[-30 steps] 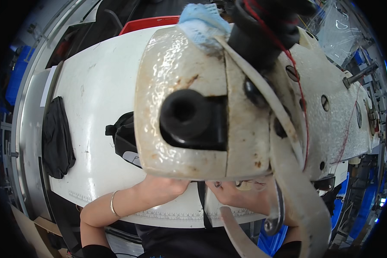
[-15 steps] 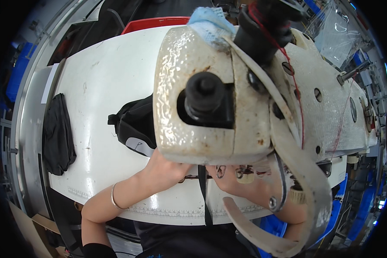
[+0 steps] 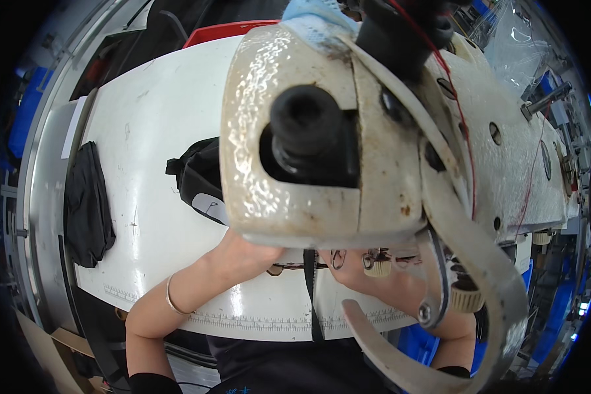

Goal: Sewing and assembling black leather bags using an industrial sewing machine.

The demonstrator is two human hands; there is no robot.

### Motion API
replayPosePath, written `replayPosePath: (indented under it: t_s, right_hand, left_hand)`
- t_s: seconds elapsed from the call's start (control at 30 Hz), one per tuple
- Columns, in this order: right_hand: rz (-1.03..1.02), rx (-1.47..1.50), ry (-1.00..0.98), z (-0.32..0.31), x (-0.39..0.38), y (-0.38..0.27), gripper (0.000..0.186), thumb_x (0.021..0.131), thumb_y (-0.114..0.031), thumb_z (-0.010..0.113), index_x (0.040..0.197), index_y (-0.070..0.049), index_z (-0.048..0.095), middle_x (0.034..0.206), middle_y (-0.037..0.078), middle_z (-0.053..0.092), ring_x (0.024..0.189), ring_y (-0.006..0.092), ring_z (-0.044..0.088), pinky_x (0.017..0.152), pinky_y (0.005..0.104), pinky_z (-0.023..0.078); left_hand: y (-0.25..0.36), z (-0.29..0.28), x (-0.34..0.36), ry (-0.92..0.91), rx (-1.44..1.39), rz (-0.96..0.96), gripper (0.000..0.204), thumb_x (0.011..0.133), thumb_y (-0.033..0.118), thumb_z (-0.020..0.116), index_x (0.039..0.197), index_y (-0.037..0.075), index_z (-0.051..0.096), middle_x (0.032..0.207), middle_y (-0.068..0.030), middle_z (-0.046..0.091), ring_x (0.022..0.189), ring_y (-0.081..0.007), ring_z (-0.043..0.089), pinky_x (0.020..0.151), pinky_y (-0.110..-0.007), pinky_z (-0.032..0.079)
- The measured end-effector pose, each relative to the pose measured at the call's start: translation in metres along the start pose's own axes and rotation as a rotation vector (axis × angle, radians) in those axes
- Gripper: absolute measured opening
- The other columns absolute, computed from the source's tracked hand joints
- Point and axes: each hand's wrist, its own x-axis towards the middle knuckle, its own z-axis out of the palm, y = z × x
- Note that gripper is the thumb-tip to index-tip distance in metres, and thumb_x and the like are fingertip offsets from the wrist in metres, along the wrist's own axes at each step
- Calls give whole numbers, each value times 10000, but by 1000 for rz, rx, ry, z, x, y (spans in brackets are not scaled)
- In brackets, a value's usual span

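A cream sewing machine head point(image 3: 295, 217) fills the middle of the view and covers the fingers of both hands. My left hand point(image 3: 246, 259) reaches under its left side, next to a black fabric piece point(image 3: 194, 177) bearing a white patch. Opposite it, my right hand point(image 3: 353, 268) goes in below the machine, partly behind its thread guides and knobs. Between the two hands a narrow black strap point(image 3: 310, 292) hangs down over the table's front edge. Whether either hand grips the fabric is hidden.
Folded black cloth point(image 3: 90, 203) lies at the left of the white sewing table point(image 3: 151, 131). A curved cream lever point(image 3: 505, 315) loops down at the right, near my right forearm. Red thread point(image 3: 463, 125) runs down the machine. Behind the table stands a red bin point(image 3: 226, 31).
The machine head looks larger and has shifted slightly left and up in the view. It covers a bit more of the black fabric piece. Both hands stay nearly in place.
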Motion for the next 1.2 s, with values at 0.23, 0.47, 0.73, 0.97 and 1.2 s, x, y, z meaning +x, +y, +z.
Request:
replayPosePath:
  t_s: [0.23, 0.47, 0.73, 0.97, 1.2]
  right_hand:
    - [474, 1097, 426, 39, -3, -41, 360, 789, -124, 590, 1148, -111, 617, 1131, 48, 615, 1007, 174, 585, 822, 316, 495]
    - [690, 1041, 479, 31, -9, -7, 398, 652, -142, 643, 1047, -96, 658, 971, 48, 625, 774, 164, 581, 604, 280, 510]
    - [118, 523, 599, 22, 6, 5, 286, 665, -93, 608, 913, 45, 643, 871, 74, 597, 710, 157, 566, 565, 275, 504]
    - [406, 1055, 841, 23, 6, -21, 179, 686, -108, 639, 846, -29, 659, 830, 24, 569, 762, 145, 562, 615, 291, 495]
    - [453, 1104, 724, 16, -4, -44, 195, 646, -142, 629, 812, -40, 649, 899, 50, 605, 880, 180, 576, 764, 339, 490]
  left_hand:
    - [16, -22, 11, 16, 101, 37, 197, 653, 23, 614, 846, -8, 639, 924, -149, 599, 903, -322, 585, 785, -434, 469]
    - [30, -51, 12, 12, 44, -69, 245, 699, 75, 671, 918, -12, 606, 959, -118, 579, 981, -287, 538, 886, -420, 419]
    - [45, -59, 13, 31, 247, 33, 235, 634, 1, 658, 847, 17, 559, 829, -76, 508, 804, -234, 514, 761, -353, 424]
    - [42, -51, 14, 119, 137, -17, 197, 659, 62, 656, 838, 4, 600, 710, -51, 447, 625, -202, 476, 558, -310, 370]
    - [54, -39, 10, 124, 345, 253, 266, 673, 41, 595, 933, 6, 639, 770, -68, 526, 678, -198, 550, 563, -299, 438]
